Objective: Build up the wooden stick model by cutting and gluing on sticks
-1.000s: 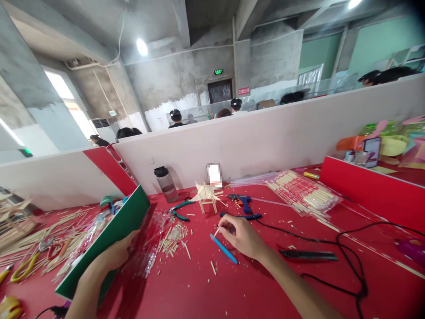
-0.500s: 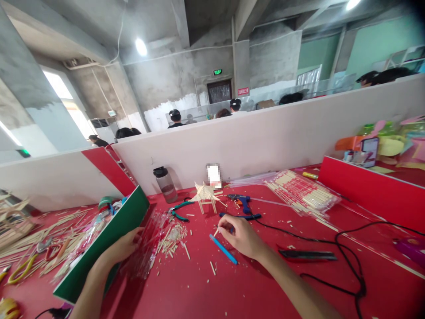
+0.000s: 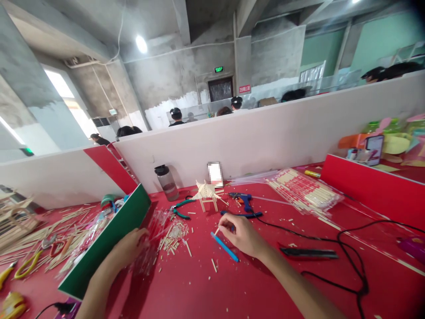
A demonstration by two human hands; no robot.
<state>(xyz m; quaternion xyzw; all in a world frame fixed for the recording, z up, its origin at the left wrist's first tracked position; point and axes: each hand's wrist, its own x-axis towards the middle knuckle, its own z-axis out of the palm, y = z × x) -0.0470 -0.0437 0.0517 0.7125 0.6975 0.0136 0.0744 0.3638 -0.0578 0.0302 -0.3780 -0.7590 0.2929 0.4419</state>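
Observation:
My right hand pinches a short thin wooden stick just above the upper end of a blue pen-like rod that lies on the red table. My left hand rests by the green divider, at the edge of clear plastic wrapping; its fingertips are too small to tell whether they hold anything. A small wooden model with a pointed roof and legs stands beyond my hands. Cut stick pieces are heaped between my left hand and the blue rod.
Green-handled pliers and a bottle stand or lie at back left. A blue glue gun, packed sticks and a black-and-red cutter are at right, with a black cable looping nearby.
My left hand has shifted slightly along the plastic wrapping. The view has moved a little; my right hand keeps its pinch beside the blue rod.

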